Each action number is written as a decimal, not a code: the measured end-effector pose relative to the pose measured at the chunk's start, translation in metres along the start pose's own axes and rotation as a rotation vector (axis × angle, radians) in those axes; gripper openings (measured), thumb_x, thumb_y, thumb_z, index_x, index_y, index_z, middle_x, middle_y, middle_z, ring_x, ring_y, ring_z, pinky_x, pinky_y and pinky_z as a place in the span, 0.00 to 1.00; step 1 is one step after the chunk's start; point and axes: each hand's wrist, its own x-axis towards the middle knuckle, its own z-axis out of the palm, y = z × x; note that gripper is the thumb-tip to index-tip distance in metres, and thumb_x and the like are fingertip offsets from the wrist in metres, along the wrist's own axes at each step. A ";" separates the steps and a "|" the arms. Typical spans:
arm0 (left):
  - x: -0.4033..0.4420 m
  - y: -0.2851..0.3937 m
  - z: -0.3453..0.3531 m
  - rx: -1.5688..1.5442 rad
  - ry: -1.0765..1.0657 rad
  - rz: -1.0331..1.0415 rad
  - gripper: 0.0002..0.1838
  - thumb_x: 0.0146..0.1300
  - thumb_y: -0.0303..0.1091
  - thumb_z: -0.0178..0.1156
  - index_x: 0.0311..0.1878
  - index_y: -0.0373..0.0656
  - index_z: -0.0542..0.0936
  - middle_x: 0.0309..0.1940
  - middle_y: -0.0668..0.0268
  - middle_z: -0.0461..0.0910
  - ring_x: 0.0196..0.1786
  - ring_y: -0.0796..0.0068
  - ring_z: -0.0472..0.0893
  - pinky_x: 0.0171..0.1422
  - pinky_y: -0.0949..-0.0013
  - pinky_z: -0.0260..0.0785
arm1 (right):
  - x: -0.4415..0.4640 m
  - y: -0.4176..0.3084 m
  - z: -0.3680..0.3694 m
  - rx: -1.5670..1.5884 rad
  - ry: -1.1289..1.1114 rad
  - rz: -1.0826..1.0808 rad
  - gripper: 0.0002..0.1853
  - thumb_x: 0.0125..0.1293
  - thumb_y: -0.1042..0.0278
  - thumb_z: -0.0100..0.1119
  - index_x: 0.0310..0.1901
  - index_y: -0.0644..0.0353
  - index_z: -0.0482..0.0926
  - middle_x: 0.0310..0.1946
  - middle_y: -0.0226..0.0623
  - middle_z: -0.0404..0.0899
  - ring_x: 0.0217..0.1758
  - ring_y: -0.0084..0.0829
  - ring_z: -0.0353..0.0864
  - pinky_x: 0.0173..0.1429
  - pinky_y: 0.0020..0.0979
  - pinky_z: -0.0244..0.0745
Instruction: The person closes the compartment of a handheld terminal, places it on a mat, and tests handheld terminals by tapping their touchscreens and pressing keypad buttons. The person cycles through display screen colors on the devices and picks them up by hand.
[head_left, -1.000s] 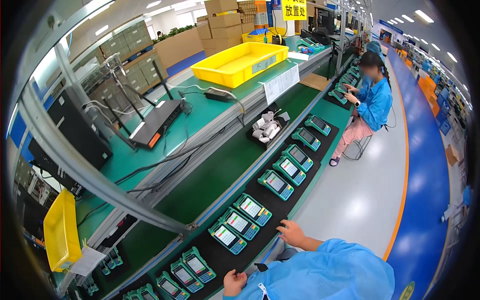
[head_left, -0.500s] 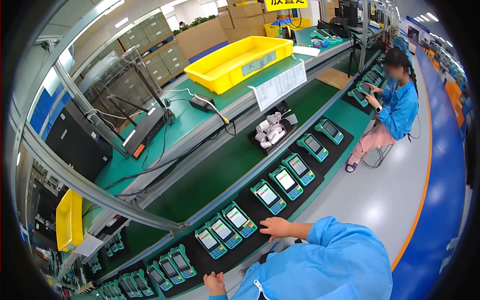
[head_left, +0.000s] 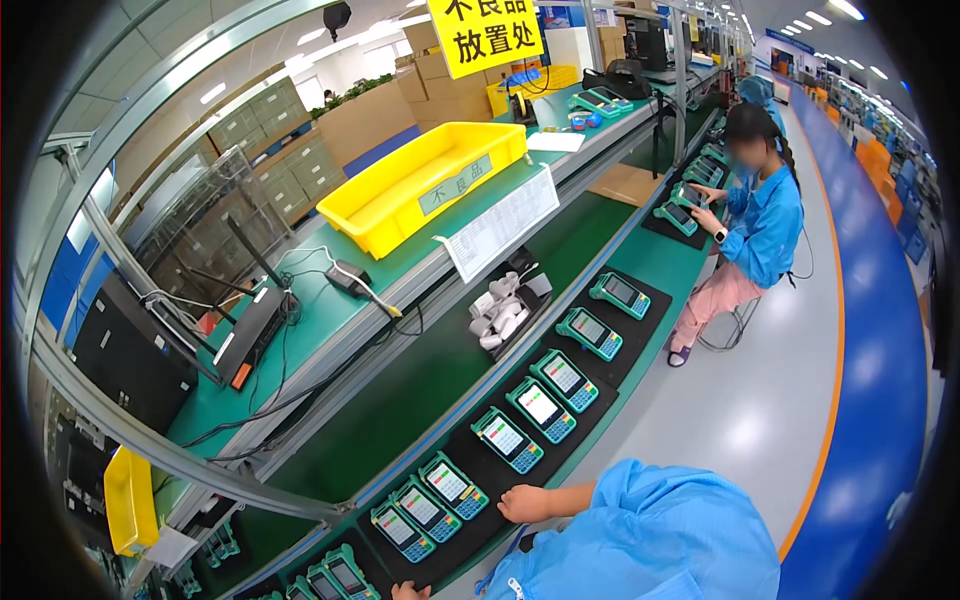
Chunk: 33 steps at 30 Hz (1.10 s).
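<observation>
Right hand [head_left: 525,503]: fingers curled together, beside a lit terminal [head_left: 453,485] that lay on black mat [head_left: 460,538]. Left hand [head_left: 410,591]: partly cut off, finger state could not be told.

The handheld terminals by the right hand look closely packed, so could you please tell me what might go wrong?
The right hand is close to the nearest terminal and might nudge it into its neighbour. The heaped white items could spill if knocked.
</observation>
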 end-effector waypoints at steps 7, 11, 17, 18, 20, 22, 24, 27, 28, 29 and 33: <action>-0.020 -0.015 0.069 0.232 -0.301 0.026 0.34 0.68 0.26 0.61 0.75 0.36 0.60 0.50 0.52 0.78 0.49 0.55 0.81 0.52 0.53 0.79 | -0.050 0.055 -0.019 0.001 -0.049 0.129 0.09 0.62 0.69 0.60 0.40 0.65 0.79 0.34 0.42 0.81 0.41 0.43 0.86 0.43 0.41 0.82; -0.096 0.029 0.141 0.450 -0.373 -0.054 0.21 0.68 0.31 0.64 0.59 0.34 0.71 0.38 0.54 0.81 0.49 0.58 0.83 0.48 0.63 0.78 | -0.090 0.084 -0.032 -0.070 -0.039 0.222 0.09 0.62 0.69 0.59 0.42 0.63 0.78 0.37 0.41 0.79 0.40 0.41 0.85 0.41 0.41 0.81; -0.030 -0.049 0.184 0.767 -0.568 -0.032 0.43 0.64 0.41 0.70 0.64 0.35 0.47 0.29 0.55 0.79 0.22 0.68 0.80 0.25 0.64 0.80 | -0.133 0.126 -0.056 -0.200 -0.198 0.426 0.08 0.65 0.68 0.56 0.42 0.61 0.79 0.37 0.40 0.79 0.40 0.41 0.85 0.40 0.42 0.81; -0.035 -0.047 0.194 0.796 -0.609 -0.019 0.45 0.63 0.44 0.72 0.62 0.34 0.46 0.26 0.56 0.78 0.20 0.69 0.79 0.24 0.65 0.78 | -0.140 0.127 -0.055 -0.236 -0.182 0.466 0.08 0.65 0.68 0.56 0.42 0.61 0.79 0.37 0.40 0.79 0.40 0.41 0.85 0.40 0.42 0.81; -0.045 -0.037 0.205 0.891 -0.666 -0.021 0.45 0.64 0.48 0.72 0.62 0.32 0.49 0.26 0.56 0.78 0.20 0.70 0.79 0.24 0.66 0.77 | -0.144 0.125 -0.055 -0.306 -0.149 0.529 0.09 0.66 0.67 0.55 0.43 0.60 0.78 0.38 0.40 0.80 0.40 0.41 0.85 0.40 0.42 0.81; -0.053 -0.020 0.206 0.915 -0.718 -0.020 0.42 0.65 0.52 0.70 0.60 0.31 0.56 0.26 0.57 0.79 0.21 0.71 0.79 0.24 0.66 0.76 | -0.127 0.106 -0.047 -0.349 -0.284 0.647 0.08 0.65 0.67 0.58 0.35 0.58 0.86 0.37 0.38 0.84 0.40 0.42 0.87 0.41 0.40 0.80; -0.061 -0.008 0.187 0.836 -0.726 -0.024 0.37 0.67 0.55 0.68 0.58 0.30 0.65 0.26 0.58 0.79 0.20 0.71 0.78 0.24 0.67 0.75 | -0.092 0.073 -0.035 -0.262 -0.620 0.763 0.10 0.65 0.64 0.59 0.30 0.55 0.88 0.36 0.37 0.88 0.41 0.43 0.89 0.42 0.43 0.81; -0.042 -0.034 0.141 0.645 -0.776 -0.101 0.25 0.74 0.53 0.61 0.51 0.36 0.78 0.29 0.62 0.80 0.24 0.74 0.79 0.27 0.69 0.75 | -0.008 -0.001 -0.039 0.011 -0.551 0.563 0.12 0.65 0.58 0.61 0.32 0.54 0.89 0.33 0.40 0.89 0.41 0.46 0.89 0.44 0.50 0.81; -0.043 -0.037 0.123 0.614 -0.780 -0.138 0.22 0.76 0.52 0.59 0.52 0.39 0.81 0.32 0.63 0.82 0.27 0.75 0.81 0.30 0.71 0.76 | 0.025 -0.030 -0.044 0.102 -0.527 0.485 0.13 0.64 0.56 0.61 0.33 0.54 0.89 0.33 0.41 0.88 0.40 0.48 0.88 0.44 0.52 0.81; -0.040 -0.044 0.101 0.527 -0.712 -0.131 0.21 0.76 0.50 0.59 0.53 0.39 0.80 0.34 0.63 0.82 0.30 0.76 0.81 0.32 0.71 0.77 | 0.056 -0.056 -0.038 0.174 -0.470 0.427 0.16 0.65 0.53 0.61 0.37 0.57 0.88 0.35 0.45 0.88 0.41 0.51 0.87 0.47 0.52 0.81; -0.040 -0.043 0.004 0.076 -0.411 -0.136 0.16 0.75 0.44 0.60 0.52 0.40 0.80 0.36 0.63 0.83 0.36 0.75 0.82 0.39 0.71 0.78 | 0.152 -0.129 0.038 0.357 -0.272 0.223 0.17 0.64 0.60 0.63 0.48 0.63 0.85 0.42 0.48 0.86 0.43 0.47 0.87 0.49 0.48 0.82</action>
